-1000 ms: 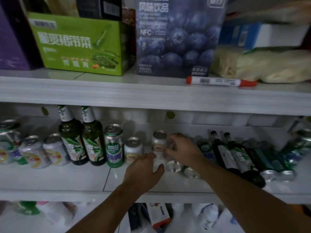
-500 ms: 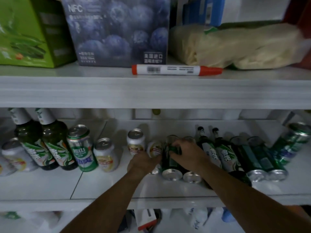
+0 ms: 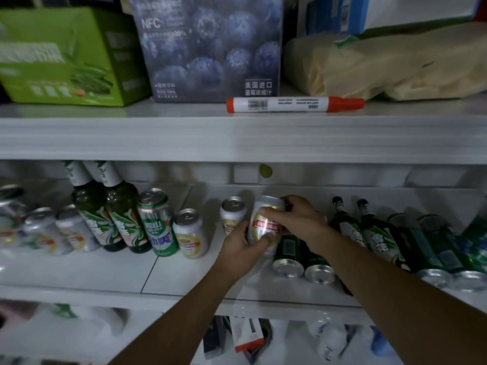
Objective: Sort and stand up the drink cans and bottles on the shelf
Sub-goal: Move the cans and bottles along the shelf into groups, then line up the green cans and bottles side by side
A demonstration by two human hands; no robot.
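Note:
Both hands hold a silver can with a red and yellow label (image 3: 264, 225), nearly upright, just above the white lower shelf (image 3: 105, 270). My left hand (image 3: 241, 247) grips its lower part and my right hand (image 3: 295, 219) grips its upper side. Behind it stands a silver can (image 3: 232, 213). To the left stand another silver can (image 3: 189, 234), a green can (image 3: 156, 222) and two green bottles (image 3: 110, 217). Two dark green cans (image 3: 288, 255) lie on their sides under my right wrist. Two green bottles (image 3: 369, 233) lie further right.
More green cans (image 3: 434, 256) lie at the far right. Silver cans (image 3: 44, 233) sit at the far left. The upper shelf carries a green box (image 3: 60, 56), a blueberry carton (image 3: 208, 46), a red-capped marker (image 3: 292, 104) and a beige bag (image 3: 382, 67).
The silver can that lay between my hands has been lifted and turned nearly upright, held by both hands. My right hand left the lying green cans. The view shifted slightly.

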